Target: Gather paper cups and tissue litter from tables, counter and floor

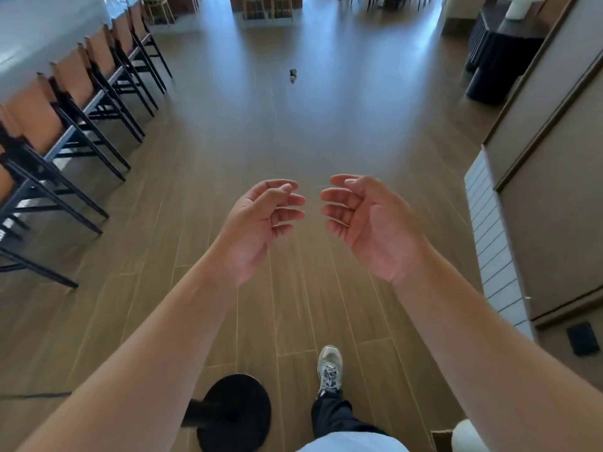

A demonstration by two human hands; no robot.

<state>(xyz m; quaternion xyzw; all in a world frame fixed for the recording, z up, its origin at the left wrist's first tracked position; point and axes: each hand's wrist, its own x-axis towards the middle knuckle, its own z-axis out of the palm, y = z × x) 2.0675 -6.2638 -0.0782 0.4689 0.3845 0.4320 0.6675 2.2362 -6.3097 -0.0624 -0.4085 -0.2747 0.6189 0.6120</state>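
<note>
Both bare hands are held out in front at waist height, palms turned inward: the left hand [261, 220] and the right hand [365, 223] have loosely curled fingers and grip nothing, probably kept free for the next pickup. The nearest likely litter is a small dark and pale crumpled scrap [293, 75] on the brown wood-plank floor [228, 141], well ahead in the open aisle, too small to tell tissue from cup. It lies between the row of black-framed chairs [85, 102] tucked under the long grey table [39, 34] and the beige counter wall [551, 177]. A grey laced sneaker [330, 367] is planted forward, suggesting a walk toward it.
</note>
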